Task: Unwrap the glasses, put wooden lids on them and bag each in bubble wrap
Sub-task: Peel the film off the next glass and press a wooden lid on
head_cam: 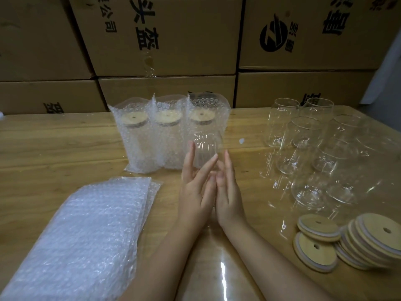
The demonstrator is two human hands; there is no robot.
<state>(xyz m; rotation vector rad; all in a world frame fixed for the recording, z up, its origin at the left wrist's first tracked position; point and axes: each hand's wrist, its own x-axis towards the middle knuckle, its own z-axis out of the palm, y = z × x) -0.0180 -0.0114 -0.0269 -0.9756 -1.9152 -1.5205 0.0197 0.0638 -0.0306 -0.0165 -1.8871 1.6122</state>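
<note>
Left hand (194, 192) and right hand (229, 194), fingers nearly straight, steady glass (207, 147) between them at 12 o'clock; possibly clear film on it. Light, rigid, slippery, fragile: hold sides, not rim.

The middle carton (191, 29) reads "头盔" and "公司" in black (other print cropped).

Left hand (195, 192) and right hand (229, 192) press straight fingers against a clear glass (207, 146), three bagged glasses (167, 131) just behind it.
</note>
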